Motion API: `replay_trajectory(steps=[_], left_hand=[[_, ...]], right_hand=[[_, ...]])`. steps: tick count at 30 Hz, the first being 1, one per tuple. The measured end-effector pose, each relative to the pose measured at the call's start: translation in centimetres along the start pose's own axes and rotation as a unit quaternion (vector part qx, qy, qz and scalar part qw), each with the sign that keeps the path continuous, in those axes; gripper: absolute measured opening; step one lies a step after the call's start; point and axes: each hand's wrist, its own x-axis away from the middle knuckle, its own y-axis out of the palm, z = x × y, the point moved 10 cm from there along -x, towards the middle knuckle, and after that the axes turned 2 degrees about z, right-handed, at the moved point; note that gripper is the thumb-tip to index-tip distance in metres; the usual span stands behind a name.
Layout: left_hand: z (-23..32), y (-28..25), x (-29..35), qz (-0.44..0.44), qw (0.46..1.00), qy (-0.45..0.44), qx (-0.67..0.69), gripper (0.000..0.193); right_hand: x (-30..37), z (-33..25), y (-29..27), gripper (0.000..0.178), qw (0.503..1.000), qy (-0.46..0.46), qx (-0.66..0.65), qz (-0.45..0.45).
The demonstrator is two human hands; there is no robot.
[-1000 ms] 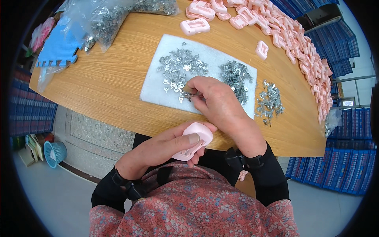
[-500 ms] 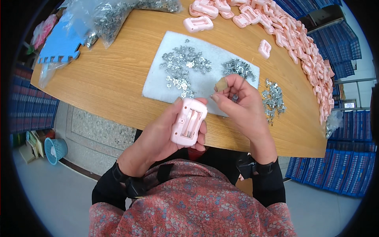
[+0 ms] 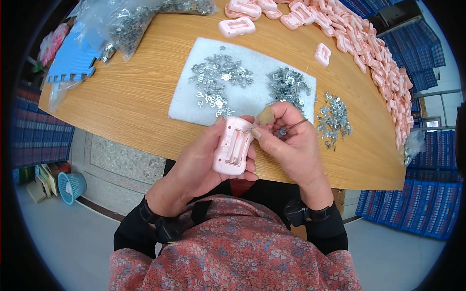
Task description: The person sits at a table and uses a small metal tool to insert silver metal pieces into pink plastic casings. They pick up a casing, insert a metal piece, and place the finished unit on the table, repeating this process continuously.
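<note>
A pale pink plastic casing [image 3: 222, 154] with a long battery compartment lies in my left hand [image 3: 187, 162], whose fingers wrap round it. Silvery metal shows at the lower end of the compartment. My right hand [image 3: 298, 155] is closed beside the casing's upper right edge, thumb and forefinger pinched together at the compartment's top end. A thin metal rod-like tool [image 3: 297, 126] sticks out from among its fingers. Anything tiny between the fingertips is too small to make out. Yellowish tape [image 3: 265, 116] covers the forefinger's tip.
A white foam pad [image 3: 182, 106] holds two heaps of small metal plates [image 3: 221, 77]. More metal pieces [image 3: 335, 119] lie on the wooden table [image 3: 145, 87] to the right. Pink casings [image 3: 359, 43] pile along the far right edge. Clear bags of metal parts [image 3: 128, 29] and a blue foam mat [image 3: 73, 58] are far left.
My right hand has come left and down to the casing, and the thin tool now shows from it. The casing has shifted slightly up and right. The view has shifted a little.
</note>
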Motion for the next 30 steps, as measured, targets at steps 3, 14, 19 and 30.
replay_trajectory(steps=[3,14,19,30], left_hand=[[-0.2,0.1,0.0,0.011,1.000,-0.010,0.005,0.054],[-0.6,-0.3,-0.3,0.041,0.998,-0.004,-0.037,0.054],[-0.8,-0.8,-0.5,0.042,0.998,-0.004,-0.056,0.058],[1.0,0.3,-0.2,0.030,0.966,0.075,-0.246,0.047]], right_hand=[[0.1,0.1,-0.1,0.014,0.998,-0.027,0.059,0.004],[1.5,-3.8,1.5,0.017,0.902,-0.244,0.355,0.029],[2.4,-3.7,1.2,0.017,0.891,-0.278,0.355,0.047],[1.7,4.0,-1.1,0.029,0.990,0.111,-0.089,0.000]])
